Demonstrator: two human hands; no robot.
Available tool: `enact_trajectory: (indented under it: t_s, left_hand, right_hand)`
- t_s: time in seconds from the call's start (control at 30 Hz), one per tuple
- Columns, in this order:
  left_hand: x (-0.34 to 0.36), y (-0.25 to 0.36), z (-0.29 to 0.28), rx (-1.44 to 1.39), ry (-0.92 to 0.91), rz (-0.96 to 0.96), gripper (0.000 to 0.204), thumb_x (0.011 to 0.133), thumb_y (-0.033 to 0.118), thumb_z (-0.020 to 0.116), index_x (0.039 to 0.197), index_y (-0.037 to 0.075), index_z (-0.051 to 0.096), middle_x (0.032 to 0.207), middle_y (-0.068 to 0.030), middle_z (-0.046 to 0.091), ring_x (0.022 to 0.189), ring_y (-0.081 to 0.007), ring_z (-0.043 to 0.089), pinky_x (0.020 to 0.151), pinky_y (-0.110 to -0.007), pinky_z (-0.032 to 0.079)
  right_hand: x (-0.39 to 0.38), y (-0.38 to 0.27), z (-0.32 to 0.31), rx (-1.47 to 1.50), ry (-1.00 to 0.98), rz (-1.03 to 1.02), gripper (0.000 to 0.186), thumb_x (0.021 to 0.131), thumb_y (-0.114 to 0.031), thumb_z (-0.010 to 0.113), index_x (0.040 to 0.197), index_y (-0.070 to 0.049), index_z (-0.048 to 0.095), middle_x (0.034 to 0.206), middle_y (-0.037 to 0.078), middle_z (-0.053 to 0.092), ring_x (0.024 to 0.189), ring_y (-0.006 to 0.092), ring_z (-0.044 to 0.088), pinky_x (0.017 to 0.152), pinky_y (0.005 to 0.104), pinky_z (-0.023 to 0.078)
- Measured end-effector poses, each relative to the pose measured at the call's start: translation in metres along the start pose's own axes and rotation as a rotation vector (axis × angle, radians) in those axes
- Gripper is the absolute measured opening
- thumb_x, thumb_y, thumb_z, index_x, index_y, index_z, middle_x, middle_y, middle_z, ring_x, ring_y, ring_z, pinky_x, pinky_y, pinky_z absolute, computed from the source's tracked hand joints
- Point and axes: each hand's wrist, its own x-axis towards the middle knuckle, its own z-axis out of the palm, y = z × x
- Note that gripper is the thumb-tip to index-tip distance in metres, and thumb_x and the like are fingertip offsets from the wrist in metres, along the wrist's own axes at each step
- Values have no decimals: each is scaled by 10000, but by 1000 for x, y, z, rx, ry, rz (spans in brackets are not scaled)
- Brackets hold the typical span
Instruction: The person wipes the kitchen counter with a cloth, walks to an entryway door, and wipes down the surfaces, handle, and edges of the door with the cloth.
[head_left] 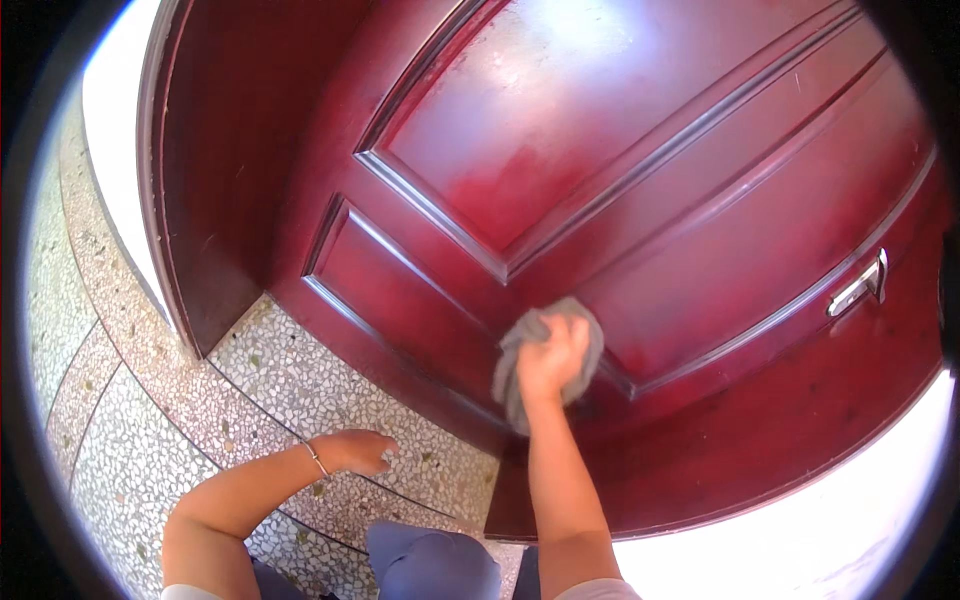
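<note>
My right hand (553,358) grips a bunched grey cloth (520,415) against the lower panelled part of a glossy dark red wooden door (590,110), between two raised mouldings. My left hand (365,450), a bracelet at its wrist, hangs over the speckled terrazzo floor to the left of the cloth, its fingers loosely bent and holding nothing.
A silver door handle (852,287) is on the right of the door. A dark red frame panel (210,180) stands at the left beside a white wall (115,120). Terrazzo flooring (270,370) spans the lower left; my bent knee (430,560) is at the bottom.
</note>
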Motion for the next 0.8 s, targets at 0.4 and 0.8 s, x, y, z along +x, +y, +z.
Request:
enact_trajectory:
  t_s: [0.4, 0.8]
  left_hand:
    - [-10, -19, -19, -77, 43, -17, 503, 781, 315, 553, 1207, 61, 469, 1001, -186, 597, 919, -331, 571, 784, -392, 446]
    - [8, -40, 9, -39, -39, 23, 506, 764, 335, 557, 1190, 69, 496, 1019, -203, 592, 951, -334, 568, 823, -391, 437]
  right_hand:
    - [-23, 55, -21, -90, 4, 115, 208, 584, -18, 597, 780, -88, 595, 959, 139, 482, 947, 353, 473, 815, 405, 398]
    - [-7, 30, -1, -76, 40, -172, 329, 569, 46, 572, 859, -105, 604, 983, 160, 478, 957, 353, 468, 743, 416, 425]
